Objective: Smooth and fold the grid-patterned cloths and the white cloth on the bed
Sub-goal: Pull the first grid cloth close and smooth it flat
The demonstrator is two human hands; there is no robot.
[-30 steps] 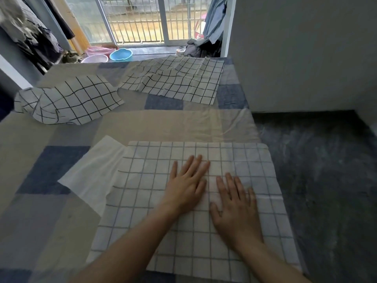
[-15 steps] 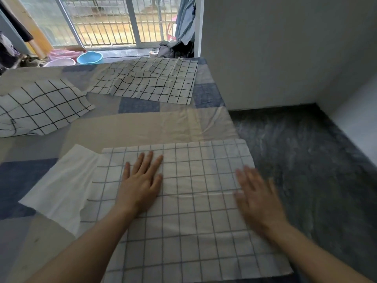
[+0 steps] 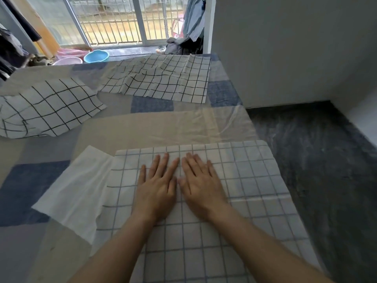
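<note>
A white cloth with a blue grid lies spread flat on the bed in front of me. My left hand and my right hand press on it side by side, palms down, fingers straight. A plain white cloth pokes out from under its left edge. Farther back lies a wrinkled black-grid cloth. Another black-grid cloth sits rumpled at the left.
The bed wears a beige and blue patchwork sheet; its right edge drops to a dark floor. A grey wall stands at the right. Beyond the bed are a blue basin, pink basins and a barred glass door.
My right hand has swept back from the cloth's right side to the middle, beside my left hand. Both hands now lie farther up the cloth.
</note>
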